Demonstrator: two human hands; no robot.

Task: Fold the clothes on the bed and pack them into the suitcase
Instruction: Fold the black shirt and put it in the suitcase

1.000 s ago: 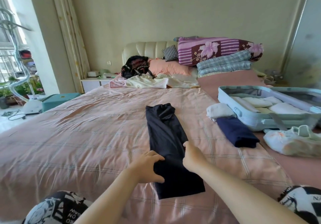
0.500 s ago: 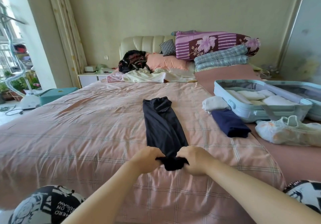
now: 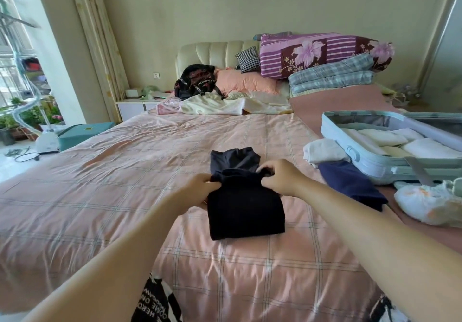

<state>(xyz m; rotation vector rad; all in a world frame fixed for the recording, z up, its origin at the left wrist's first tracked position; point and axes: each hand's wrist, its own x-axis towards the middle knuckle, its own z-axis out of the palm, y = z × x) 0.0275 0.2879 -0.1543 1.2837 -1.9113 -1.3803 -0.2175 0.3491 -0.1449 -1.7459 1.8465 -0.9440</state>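
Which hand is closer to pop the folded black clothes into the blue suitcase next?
Probably the right hand: it grips the black clothes on the side toward the suitcase, which lies open to the right. The left hand grips the opposite edge and would have to reach across.

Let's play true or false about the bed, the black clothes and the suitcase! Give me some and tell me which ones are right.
1. The left hand and the right hand both hold the black garment. True.
2. The suitcase is closed. False: it lies open, with white folded clothes inside.
3. The black garment is in the suitcase. False: it lies on the bed.
4. A dark blue garment lies on the bed beside the suitcase. True.
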